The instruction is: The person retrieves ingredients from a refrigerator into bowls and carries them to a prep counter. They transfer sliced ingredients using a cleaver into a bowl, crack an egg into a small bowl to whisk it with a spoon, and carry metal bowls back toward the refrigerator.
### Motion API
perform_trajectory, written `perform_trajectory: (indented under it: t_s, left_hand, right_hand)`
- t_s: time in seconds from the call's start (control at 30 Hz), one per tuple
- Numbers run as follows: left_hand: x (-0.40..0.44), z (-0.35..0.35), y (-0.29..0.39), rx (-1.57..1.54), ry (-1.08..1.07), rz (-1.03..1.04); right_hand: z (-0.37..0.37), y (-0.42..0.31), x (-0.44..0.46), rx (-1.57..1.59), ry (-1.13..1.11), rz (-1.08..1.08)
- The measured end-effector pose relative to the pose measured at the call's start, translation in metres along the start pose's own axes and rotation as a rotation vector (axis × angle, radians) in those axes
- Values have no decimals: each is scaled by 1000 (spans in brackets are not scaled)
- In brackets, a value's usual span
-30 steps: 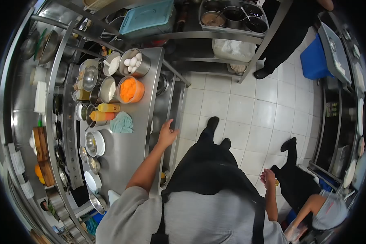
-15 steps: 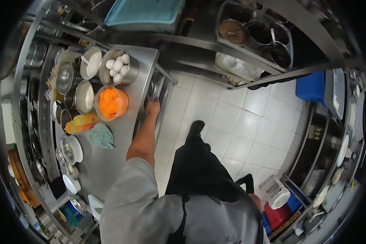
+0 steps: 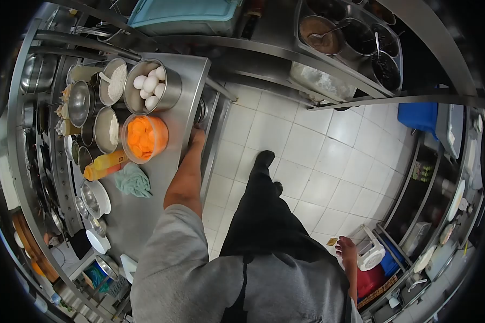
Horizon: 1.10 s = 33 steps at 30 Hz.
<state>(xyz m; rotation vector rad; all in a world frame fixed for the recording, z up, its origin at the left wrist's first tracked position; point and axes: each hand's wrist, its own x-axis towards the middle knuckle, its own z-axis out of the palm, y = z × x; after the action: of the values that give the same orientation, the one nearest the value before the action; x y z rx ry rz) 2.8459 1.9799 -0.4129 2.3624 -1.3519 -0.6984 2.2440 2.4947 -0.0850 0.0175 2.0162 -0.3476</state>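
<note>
My left hand (image 3: 198, 137) reaches below the edge of the steel counter (image 3: 161, 202). Its fingers are hidden there, so I cannot see what they touch. Close beyond it, round metal ware (image 3: 201, 110) shows on the shelf under the counter. On the countertop near that arm stand a clear tub of orange slices (image 3: 143, 139) and a steel pot of white eggs (image 3: 151, 88). My right hand (image 3: 347, 248) hangs at my side, fingers loosely bent and apart with nothing in them, beside a white plastic stool (image 3: 371, 253).
Bowls of white powder (image 3: 113, 82), yellow squeeze bottles (image 3: 106, 163) and a green cloth (image 3: 132, 180) are on the counter. Sauce containers (image 3: 320, 35) sit on the far unit. A blue bin (image 3: 417, 113) stands at right. Tiled floor (image 3: 302, 156) lies ahead of my feet.
My left hand has gone slightly farther in under the counter edge. My right hand, mostly hidden by my body before, has swung out into view near the stool.
</note>
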Motion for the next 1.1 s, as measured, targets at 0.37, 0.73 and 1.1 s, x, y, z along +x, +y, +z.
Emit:
perform_trajectory:
  t_s: [0.37, 0.73, 1.1]
  left_hand:
    - [-116, -79, 129, -242, 172, 66]
    - [-314, -74, 213, -311, -589, 794]
    - [-216, -43, 204, -246, -73, 719]
  right_hand:
    - [16, -8, 17, -177, -19, -106]
    - [91, -151, -15, 260, -234, -156]
    - [74, -75, 60, 419, -36, 74]
